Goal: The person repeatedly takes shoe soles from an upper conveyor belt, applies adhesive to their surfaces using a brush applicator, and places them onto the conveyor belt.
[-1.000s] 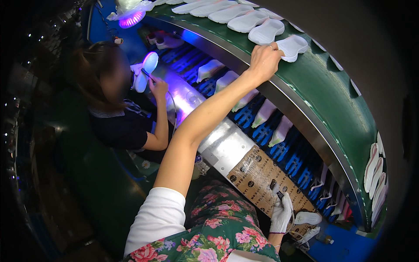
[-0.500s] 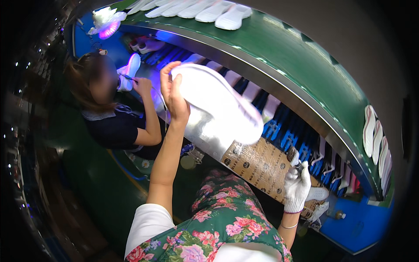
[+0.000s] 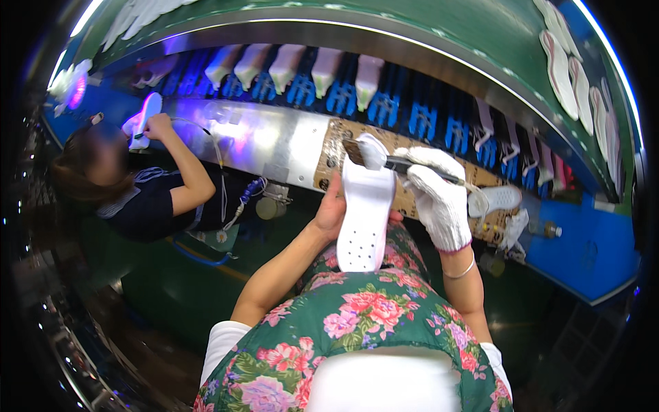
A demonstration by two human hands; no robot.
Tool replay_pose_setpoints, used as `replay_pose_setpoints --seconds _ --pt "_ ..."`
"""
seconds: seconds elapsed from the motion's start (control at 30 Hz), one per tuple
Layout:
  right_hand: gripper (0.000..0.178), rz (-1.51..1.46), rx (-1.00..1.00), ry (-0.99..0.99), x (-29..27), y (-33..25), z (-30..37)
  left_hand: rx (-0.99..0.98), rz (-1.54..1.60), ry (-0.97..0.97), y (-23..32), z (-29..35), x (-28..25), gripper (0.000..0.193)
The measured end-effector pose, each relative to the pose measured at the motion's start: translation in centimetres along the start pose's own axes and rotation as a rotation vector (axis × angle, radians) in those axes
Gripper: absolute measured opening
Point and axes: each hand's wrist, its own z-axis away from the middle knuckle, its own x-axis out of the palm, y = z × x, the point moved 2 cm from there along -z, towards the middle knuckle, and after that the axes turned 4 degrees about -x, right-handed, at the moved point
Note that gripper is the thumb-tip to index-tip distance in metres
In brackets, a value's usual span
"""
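A white shoe sole point(image 3: 367, 220), dotted with small holes toward its near end, stands lengthwise in front of my apron. My bare left hand point(image 3: 331, 211) wraps round it from beneath, with fingertips showing at its right edge. A white knit glove covers my right hand point(image 3: 437, 199), which grips the dark handle of a brush point(image 3: 400, 165). The brush head, whitish with brown bristles, is over the sole's far end; whether the bristles touch it, I cannot tell. To the right of the gloved hand, another sole point(image 3: 503, 198) lies on the bench.
Printed brown cardboard point(image 3: 334, 147) covers part of the metal bench point(image 3: 268, 144). Behind it runs a row of blue holders point(image 3: 382, 110), several bearing pale shoe parts. A green shelf point(image 3: 425, 34) arches above with more soles. At left, a co-worker point(image 3: 147, 185) holds a sole.
My left hand has brought the sole down and nearer, turning it upright. My right hand has moved left with the brush to the sole's far end. The view has swung right.
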Motion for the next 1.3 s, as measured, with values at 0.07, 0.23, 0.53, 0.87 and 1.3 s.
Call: replay_pose_setpoints --seconds 0.07,0.23,0.53,0.87,1.3 --pt "0.024 0.112 -0.026 -0.007 -0.8 -0.3 0.4 -0.079 -0.005 0.066 -0.7 -0.1 0.9 0.118" --pt "0.025 0.397 -0.123 -0.007 -1.1 -2.3 0.9 -0.005 0.060 0.037 -0.4 -2.4 1.3 0.120" --pt "0.027 0.803 -0.506 -0.060 -0.5 -4.5 0.7 0.109 0.018 0.137 0.0 -5.0 3.6 0.125" --pt "0.029 1.296 -1.027 -0.066 -0.4 -5.3 0.4 0.196 -0.322 0.296 -1.7 -7.3 4.4 0.104" --pt "0.027 1.210 -0.864 -0.203 -0.2 -3.8 1.3 0.240 -0.152 0.326 -0.3 -6.6 3.4 0.111"
